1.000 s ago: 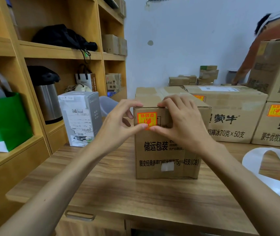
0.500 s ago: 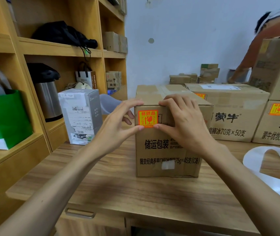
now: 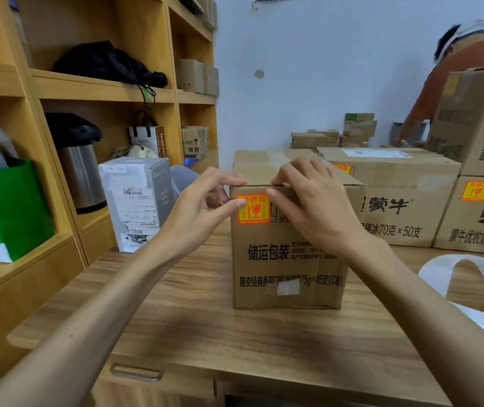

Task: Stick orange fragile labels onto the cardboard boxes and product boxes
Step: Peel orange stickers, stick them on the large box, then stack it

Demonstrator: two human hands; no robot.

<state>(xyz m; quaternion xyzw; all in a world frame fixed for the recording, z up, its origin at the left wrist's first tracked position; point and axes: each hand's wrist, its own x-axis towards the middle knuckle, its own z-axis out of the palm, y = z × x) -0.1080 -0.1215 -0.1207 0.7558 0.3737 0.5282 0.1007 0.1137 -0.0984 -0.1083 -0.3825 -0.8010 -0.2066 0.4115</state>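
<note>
Wrinkles are the risk now: the orange fragile label (image 3: 254, 211) sits on the near face of the cardboard box (image 3: 287, 259), high up by its left corner. If you press one side harder than the other, you could trap a bubble or leave an edge lifting. Push too hard and the box may skate toward the far side of the table (image 3: 205, 318) (I can't tell whether anything behind it would stop it).

Now your hands, a little apart with the label between them. Your left hand (image 3: 202, 207) is curled, index finger hooked on the box's top edge, thumb pressing the label's left edge. Your right hand (image 3: 314, 207) drapes its fingers over the top edge, thumb on the near face at the label's right edge, so both clamp the box.
</note>
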